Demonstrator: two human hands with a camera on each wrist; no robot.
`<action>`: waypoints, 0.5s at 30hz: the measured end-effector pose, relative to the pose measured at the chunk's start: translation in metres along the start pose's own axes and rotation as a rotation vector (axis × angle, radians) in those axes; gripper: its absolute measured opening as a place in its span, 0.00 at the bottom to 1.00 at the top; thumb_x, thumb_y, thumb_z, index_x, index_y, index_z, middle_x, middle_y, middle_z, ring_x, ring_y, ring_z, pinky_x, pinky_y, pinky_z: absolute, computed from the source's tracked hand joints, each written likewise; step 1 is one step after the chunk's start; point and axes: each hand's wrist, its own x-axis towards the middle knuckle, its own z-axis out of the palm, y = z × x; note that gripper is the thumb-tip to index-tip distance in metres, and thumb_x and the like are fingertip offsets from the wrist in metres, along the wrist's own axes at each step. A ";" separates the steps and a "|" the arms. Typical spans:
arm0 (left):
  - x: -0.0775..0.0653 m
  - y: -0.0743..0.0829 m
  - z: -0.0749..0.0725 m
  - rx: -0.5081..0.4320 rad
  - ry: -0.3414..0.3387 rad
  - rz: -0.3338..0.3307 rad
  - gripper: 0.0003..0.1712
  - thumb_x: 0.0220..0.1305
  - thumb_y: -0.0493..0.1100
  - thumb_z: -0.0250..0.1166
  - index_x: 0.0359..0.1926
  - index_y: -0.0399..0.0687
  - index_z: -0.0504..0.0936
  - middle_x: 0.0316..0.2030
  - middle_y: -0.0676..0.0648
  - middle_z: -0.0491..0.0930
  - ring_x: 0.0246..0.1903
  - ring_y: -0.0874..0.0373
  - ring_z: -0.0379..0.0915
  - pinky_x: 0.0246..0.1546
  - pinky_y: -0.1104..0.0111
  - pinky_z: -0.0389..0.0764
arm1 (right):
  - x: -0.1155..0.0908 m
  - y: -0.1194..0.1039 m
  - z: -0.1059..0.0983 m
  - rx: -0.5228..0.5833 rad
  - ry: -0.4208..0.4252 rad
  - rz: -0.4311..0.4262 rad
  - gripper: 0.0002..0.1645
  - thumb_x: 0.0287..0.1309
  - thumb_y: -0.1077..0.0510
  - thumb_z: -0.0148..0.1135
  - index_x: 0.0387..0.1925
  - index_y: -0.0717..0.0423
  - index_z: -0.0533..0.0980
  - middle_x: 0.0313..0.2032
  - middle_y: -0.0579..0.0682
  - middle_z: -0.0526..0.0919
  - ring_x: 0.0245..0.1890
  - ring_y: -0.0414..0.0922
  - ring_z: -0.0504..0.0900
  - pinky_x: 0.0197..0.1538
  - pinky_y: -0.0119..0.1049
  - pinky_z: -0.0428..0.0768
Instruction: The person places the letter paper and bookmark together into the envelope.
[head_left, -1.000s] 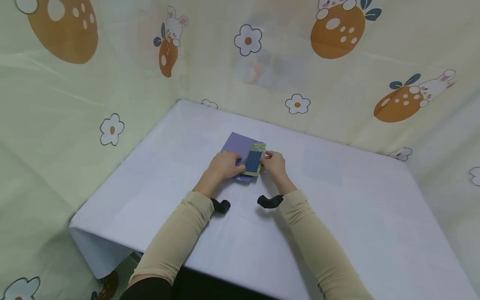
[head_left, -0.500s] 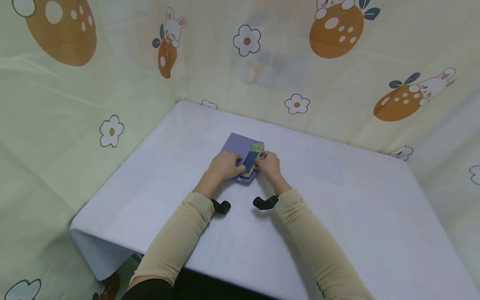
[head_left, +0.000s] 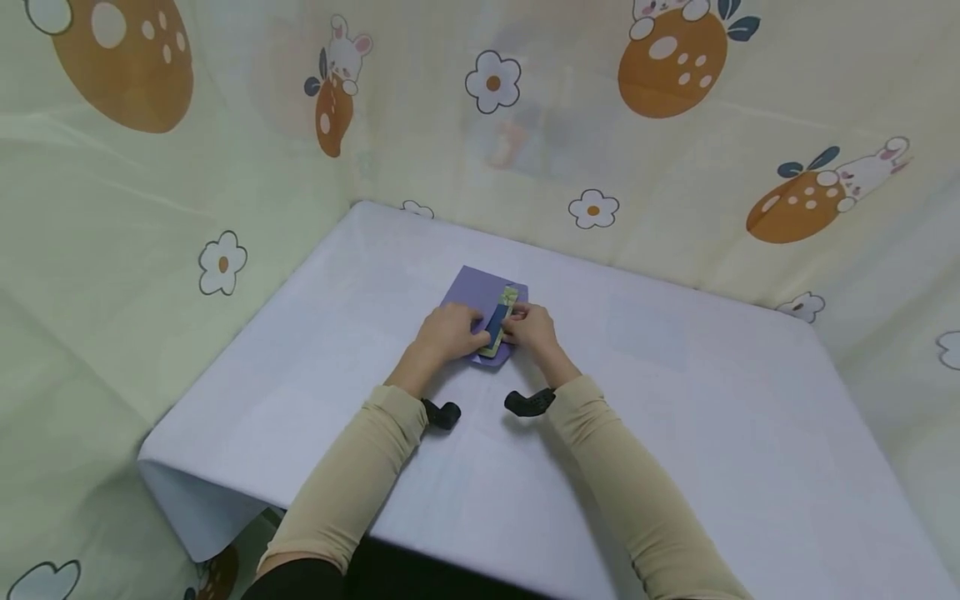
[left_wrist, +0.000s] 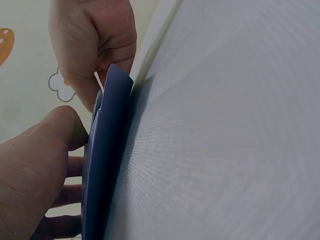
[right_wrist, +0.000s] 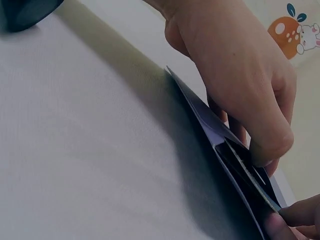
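A purple folder (head_left: pixel 477 287) lies on the table near its middle. Over its right part shows a narrow strip of a green card with a blue panel (head_left: pixel 497 323). My left hand (head_left: pixel 448 327) holds the folder from the left, its thumb beside the card. From the right, my right hand (head_left: pixel 534 329) pinches the card's edge. In the right wrist view the folder (right_wrist: pixel 212 130) gapes along a pocket, with the card's thin edge (right_wrist: pixel 250 172) running to my right fingertips. The folder (left_wrist: pixel 107 145) appears edge-on in the left wrist view; its underside and the card's left part are hidden.
A white cloth covers the table (head_left: pixel 712 433). A pale curtain (head_left: pixel 420 108) printed with flowers and rabbits hangs behind and at the sides. Black wrist cameras (head_left: pixel 529 403) jut inward from both sleeves.
My right hand has moved left with the card's edge, and the visible strip of card has become much narrower. My left hand and the folder stay nearly where they were.
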 end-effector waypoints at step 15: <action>-0.001 0.000 0.001 -0.001 0.010 0.001 0.22 0.57 0.56 0.59 0.48 0.51 0.82 0.43 0.49 0.83 0.37 0.53 0.77 0.41 0.58 0.79 | 0.003 -0.001 -0.001 0.098 -0.091 0.016 0.33 0.57 0.64 0.60 0.65 0.62 0.65 0.45 0.60 0.82 0.23 0.33 0.81 0.38 0.27 0.83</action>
